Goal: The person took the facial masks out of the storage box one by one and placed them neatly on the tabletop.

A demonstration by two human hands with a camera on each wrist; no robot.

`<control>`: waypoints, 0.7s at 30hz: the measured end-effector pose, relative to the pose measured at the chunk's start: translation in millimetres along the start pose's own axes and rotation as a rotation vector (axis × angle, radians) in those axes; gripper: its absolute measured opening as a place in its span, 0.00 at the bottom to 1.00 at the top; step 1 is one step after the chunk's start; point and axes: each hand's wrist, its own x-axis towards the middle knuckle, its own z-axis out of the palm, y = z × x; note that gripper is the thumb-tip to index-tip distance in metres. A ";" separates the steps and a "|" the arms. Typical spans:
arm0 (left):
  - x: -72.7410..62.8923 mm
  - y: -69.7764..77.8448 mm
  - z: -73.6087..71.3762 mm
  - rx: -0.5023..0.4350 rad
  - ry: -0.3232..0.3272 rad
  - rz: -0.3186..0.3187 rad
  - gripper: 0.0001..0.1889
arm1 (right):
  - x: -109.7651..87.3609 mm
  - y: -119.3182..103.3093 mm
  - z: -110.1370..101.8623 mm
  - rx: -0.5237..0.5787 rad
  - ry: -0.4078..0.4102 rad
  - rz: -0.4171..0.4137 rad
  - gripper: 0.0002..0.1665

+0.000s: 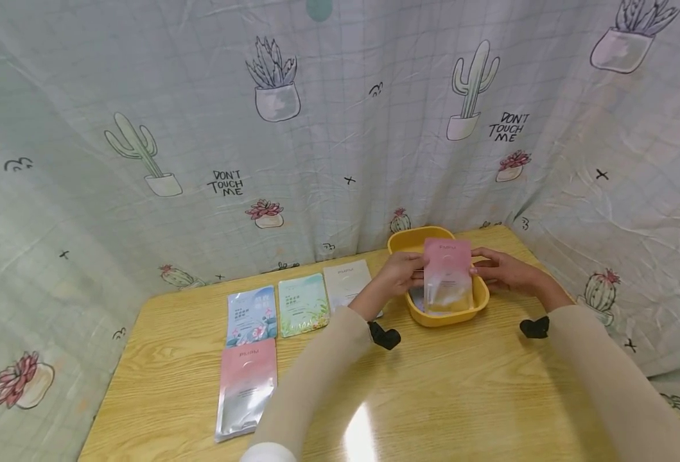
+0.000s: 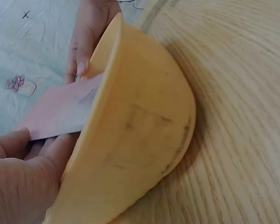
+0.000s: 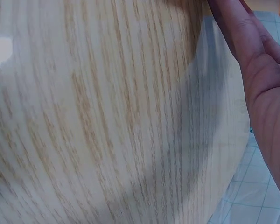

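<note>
Level, light support on both sides should keep the pink packet point(image 1: 448, 269) from buckling: the left hand's point(image 1: 402, 273) grip pinches one long edge, while the right hand point(image 1: 504, 269) meets the other, pinching or not I cannot tell. It slants into the yellow basin point(image 1: 479, 295), lettered end toward the curtain point(image 1: 328, 160), long axis running near to far.

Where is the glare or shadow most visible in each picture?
Head view: white glare on the wooden table and shine on the pink packet lying there; left wrist view: a faint shadow beside the yellow basket, no strong glare; right wrist view: a bright spot at the left edge and a broad shadow across the table.
</note>
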 end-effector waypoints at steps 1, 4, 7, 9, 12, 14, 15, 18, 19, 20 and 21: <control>-0.7 0.2 1.5 -0.003 0.012 0.002 0.15 | -0.3 -0.2 0.6 0.003 0.003 0.005 0.31; -1.5 2.3 4.9 0.005 0.038 0.009 0.14 | -0.9 -1.3 1.6 0.005 0.012 0.015 0.31; -0.1 6.6 7.3 0.028 0.063 0.005 0.13 | -0.6 -2.8 1.3 0.007 0.012 0.023 0.32; 0.6 11.2 9.2 0.040 0.075 -0.004 0.13 | -0.4 -3.9 0.9 0.012 0.011 0.029 0.32; 1.5 17.0 11.8 0.077 0.100 -0.015 0.13 | -0.5 -4.8 0.9 0.012 0.016 0.036 0.33; 1.5 20.2 13.7 0.099 0.114 -0.017 0.13 | -0.9 -5.1 1.3 0.009 0.015 0.033 0.33; 1.7 20.9 14.5 0.113 0.123 -0.016 0.13 | -1.1 -5.3 1.5 0.008 0.016 0.033 0.33; 1.1 21.6 16.2 0.144 0.144 -0.003 0.12 | -1.3 -4.9 2.0 0.003 0.016 0.028 0.33; 0.5 21.3 16.3 0.149 0.147 0.006 0.12 | -0.9 -4.4 2.0 0.003 0.015 0.026 0.33; -0.1 20.7 16.2 0.159 0.150 0.019 0.11 | -0.3 -3.6 2.0 0.002 0.015 0.024 0.33; -1.0 20.0 15.6 0.173 0.150 0.034 0.10 | 0.3 -2.8 1.9 0.000 0.012 0.021 0.32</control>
